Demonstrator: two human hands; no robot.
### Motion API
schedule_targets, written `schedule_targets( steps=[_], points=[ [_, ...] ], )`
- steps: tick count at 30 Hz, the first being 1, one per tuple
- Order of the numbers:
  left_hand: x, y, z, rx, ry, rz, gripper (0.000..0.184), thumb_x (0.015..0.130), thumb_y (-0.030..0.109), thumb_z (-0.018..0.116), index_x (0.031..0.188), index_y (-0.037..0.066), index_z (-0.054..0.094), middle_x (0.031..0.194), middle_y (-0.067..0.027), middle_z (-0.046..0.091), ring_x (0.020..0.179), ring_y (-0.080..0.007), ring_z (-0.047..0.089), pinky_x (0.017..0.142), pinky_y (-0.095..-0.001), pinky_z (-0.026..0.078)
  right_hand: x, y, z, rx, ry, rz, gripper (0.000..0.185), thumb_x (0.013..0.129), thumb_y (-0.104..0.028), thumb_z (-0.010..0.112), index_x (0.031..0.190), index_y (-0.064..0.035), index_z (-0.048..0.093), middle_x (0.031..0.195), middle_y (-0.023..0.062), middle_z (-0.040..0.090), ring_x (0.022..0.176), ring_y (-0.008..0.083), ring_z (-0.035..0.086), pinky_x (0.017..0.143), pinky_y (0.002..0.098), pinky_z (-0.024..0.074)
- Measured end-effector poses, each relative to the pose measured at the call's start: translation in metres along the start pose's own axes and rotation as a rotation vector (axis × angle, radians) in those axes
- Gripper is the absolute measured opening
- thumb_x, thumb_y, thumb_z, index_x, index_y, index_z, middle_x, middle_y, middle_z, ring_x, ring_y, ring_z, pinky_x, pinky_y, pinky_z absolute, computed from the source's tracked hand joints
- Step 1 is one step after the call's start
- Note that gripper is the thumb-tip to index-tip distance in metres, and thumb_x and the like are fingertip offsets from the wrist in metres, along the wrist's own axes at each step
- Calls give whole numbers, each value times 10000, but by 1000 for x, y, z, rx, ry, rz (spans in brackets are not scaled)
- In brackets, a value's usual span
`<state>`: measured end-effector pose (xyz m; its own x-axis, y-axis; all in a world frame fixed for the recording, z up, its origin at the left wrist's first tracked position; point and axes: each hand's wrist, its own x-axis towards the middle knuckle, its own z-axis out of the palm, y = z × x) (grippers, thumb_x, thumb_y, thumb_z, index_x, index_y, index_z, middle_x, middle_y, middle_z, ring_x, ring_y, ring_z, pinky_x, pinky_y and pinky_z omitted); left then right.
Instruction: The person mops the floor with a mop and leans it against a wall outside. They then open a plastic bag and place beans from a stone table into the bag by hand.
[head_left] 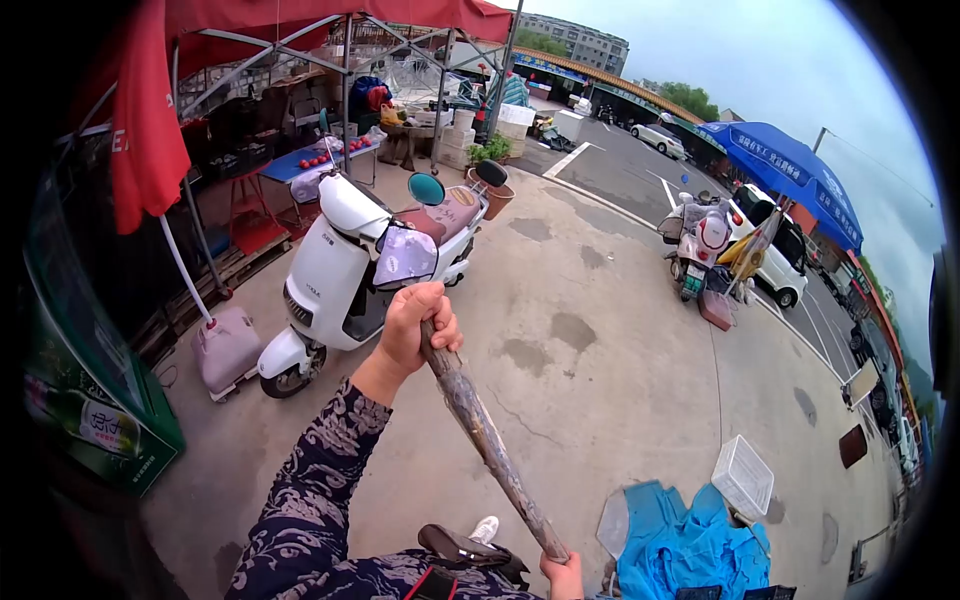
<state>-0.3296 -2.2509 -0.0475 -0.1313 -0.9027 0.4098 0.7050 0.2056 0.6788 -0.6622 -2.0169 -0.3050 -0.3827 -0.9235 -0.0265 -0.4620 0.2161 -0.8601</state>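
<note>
A long rough wooden pole [485,435] runs diagonally in front of the body. Its upper end is wrapped by the fingers of my left hand [418,325], just below the white scooter in the view. Lower down, near the bottom edge, my right hand [562,575] is closed around the pole, partly cut off by the frame. A blue plastic sheet [690,540] lies to the right of my right hand, with a white plastic basket [743,477] beside it.
A white scooter [330,265] stands at the left, near a pink weighted base [226,350] and a green cooler [90,400]. A red canopy [230,20] covers a table [300,165]. Another scooter [700,240] is parked at the right under a blue umbrella [785,165].
</note>
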Motion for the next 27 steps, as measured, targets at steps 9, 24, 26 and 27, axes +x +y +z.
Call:
schedule_targets(
  steps=[9,24,26,27],
  points=[
    [249,-122,-17,47,141,-46,341,849,249,494,574,110,347,506,-32,376,385,-125,400,444,-325,398,263,-14,-12,-11,-146,-61,184,727,-124,631,876,-24,589,741,56,557,666,163,550,680,273,441],
    [637,-248,-163,-156,-43,-9,366,879,265,432,568,127,298,499,-14,346,369,-108,378,412,-301,376,689,-14,104,1712,343,1128,201,716,-80,492,891,-25,573,885,73,628,883,229,588,803,356,454],
    [698,-261,-176,-173,-38,-23,369,878,272,437,569,127,299,501,-17,349,375,-109,380,424,-300,378,735,-30,119,1753,391,1152,194,715,-69,468,874,-27,570,892,73,628,886,232,588,804,363,457],
    [726,-270,-182,-183,-35,-28,371,878,276,440,569,126,300,502,-18,350,378,-109,381,429,-299,380,762,-39,123,1761,433,1164,181,718,-65,465,862,-26,568,890,73,628,881,229,588,802,361,457]
  ],
)
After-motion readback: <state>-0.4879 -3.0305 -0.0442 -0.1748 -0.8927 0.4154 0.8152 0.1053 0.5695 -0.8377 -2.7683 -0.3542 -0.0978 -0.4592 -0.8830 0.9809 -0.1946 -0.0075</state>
